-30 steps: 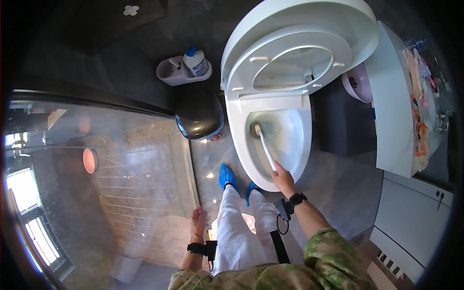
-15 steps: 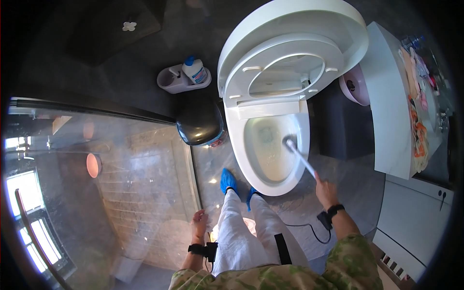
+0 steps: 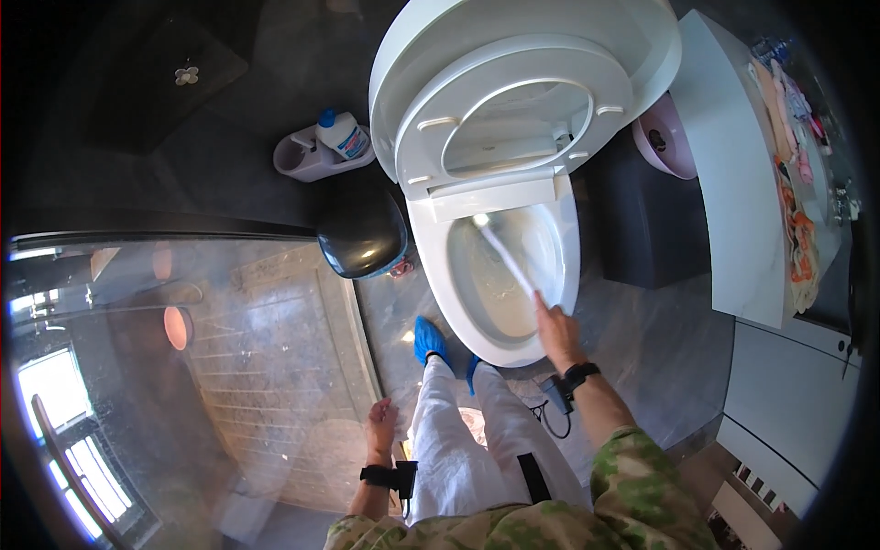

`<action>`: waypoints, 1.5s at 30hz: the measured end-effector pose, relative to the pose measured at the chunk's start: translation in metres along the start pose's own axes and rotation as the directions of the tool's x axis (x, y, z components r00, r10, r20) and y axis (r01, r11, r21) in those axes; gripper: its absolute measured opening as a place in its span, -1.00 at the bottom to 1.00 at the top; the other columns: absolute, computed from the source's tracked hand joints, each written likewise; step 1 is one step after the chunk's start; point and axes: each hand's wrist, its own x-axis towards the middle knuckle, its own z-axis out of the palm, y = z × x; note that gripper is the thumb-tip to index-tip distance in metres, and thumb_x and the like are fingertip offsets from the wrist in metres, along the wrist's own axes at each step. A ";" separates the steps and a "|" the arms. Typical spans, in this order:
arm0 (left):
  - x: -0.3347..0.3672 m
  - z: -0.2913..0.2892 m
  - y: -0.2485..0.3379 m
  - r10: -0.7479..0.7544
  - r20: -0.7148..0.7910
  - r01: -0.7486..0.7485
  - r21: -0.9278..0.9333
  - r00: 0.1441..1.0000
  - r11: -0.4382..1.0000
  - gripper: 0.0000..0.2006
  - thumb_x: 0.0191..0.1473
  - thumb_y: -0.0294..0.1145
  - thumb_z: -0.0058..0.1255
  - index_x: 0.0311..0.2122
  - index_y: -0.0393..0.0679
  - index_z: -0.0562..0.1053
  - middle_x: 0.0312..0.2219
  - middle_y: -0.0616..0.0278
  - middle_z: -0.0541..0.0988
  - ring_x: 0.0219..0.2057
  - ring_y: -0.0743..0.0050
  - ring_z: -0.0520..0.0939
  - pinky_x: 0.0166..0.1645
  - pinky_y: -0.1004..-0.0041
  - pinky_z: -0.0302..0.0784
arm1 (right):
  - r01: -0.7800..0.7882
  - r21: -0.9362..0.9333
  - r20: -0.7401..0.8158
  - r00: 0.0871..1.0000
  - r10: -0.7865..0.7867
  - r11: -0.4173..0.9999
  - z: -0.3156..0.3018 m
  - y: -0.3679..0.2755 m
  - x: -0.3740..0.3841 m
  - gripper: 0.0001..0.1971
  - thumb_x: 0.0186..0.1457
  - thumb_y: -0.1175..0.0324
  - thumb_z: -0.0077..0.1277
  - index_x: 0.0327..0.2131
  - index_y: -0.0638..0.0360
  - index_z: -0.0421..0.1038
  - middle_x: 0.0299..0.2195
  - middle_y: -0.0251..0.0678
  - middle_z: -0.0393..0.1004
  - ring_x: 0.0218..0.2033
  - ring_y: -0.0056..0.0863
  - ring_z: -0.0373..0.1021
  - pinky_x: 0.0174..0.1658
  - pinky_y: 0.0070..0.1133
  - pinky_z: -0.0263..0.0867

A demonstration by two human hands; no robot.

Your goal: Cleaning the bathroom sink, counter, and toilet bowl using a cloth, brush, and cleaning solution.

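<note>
My right hand (image 3: 556, 337) is closed round the handle of a toilet brush (image 3: 507, 255). Its white stick slants up and left into the bowl of the white toilet (image 3: 440, 266), and the head end touches the back inner wall near the seat hinge. Both the lid (image 3: 390, 82) and the seat ring (image 3: 431, 101) stand raised. My left hand (image 3: 381, 423) hangs beside my left knee, holding nothing, with its fingers loosely apart. Black straps with small devices sit on both wrists.
A grey caddy (image 3: 298, 165) holds a white bottle with a blue cap (image 3: 341, 136). Left of the toilet stands a black bin (image 3: 365, 240); a glass shower screen (image 3: 247, 367) is beyond. To the right are a pink basin (image 3: 676, 151), a dark box (image 3: 646, 225) and a vanity counter (image 3: 733, 197) with cloths.
The brush has swept from the bowl's right side to its back left. My right hand has moved left and slightly up with it; my left hand stays about where it was.
</note>
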 end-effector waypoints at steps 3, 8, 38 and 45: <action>0.006 0.001 0.001 0.028 -0.008 -0.028 0.010 1.000 1.000 -0.72 -0.06 -0.46 -0.05 -0.18 -0.27 0.38 -0.58 0.44 0.39 -0.61 0.73 0.38 -0.56 0.65 0.26 | -0.126 0.018 -0.107 0.986 0.127 0.992 -0.006 0.046 0.006 -0.59 0.07 0.34 -0.20 0.05 -0.08 0.14 -0.57 -0.09 0.41 -0.57 -0.15 0.40 -0.53 -0.33 0.33; 0.003 0.010 0.020 -0.004 0.017 0.005 -0.073 1.000 0.997 -0.75 -0.06 -0.48 -0.05 -0.20 -0.24 0.39 -0.59 0.46 0.38 -0.62 0.76 0.34 -0.58 0.66 0.22 | -0.246 -0.077 0.020 0.969 0.248 0.966 -0.014 0.069 -0.061 -0.58 0.04 0.31 -0.14 0.03 -0.04 0.17 -0.67 -0.17 0.41 -0.63 -0.16 0.39 -0.55 -0.32 0.31; -0.007 -0.038 0.061 0.115 -0.047 -0.111 0.081 0.992 0.990 -0.72 -0.10 -0.51 -0.01 -0.19 -0.28 0.39 -0.61 0.42 0.42 -0.62 0.73 0.39 -0.58 0.66 0.28 | 0.087 0.019 0.271 0.958 -0.089 0.996 -0.065 0.061 -0.142 -0.65 -0.04 0.32 -0.11 -0.10 -0.09 0.35 -0.66 -0.26 0.43 -0.62 -0.28 0.41 -0.55 -0.34 0.29; -0.039 -0.045 0.088 0.130 -0.052 -0.128 0.037 0.990 0.991 -0.71 -0.12 -0.53 -0.01 -0.20 -0.28 0.38 -0.65 0.41 0.40 -0.68 0.70 0.37 -0.63 0.63 0.26 | 0.010 -0.402 0.030 1.000 0.002 0.916 -0.064 0.063 -0.052 -0.76 0.09 0.35 -0.26 -0.30 0.20 0.41 -0.65 -0.31 0.46 -0.61 -0.41 0.42 -0.58 -0.45 0.29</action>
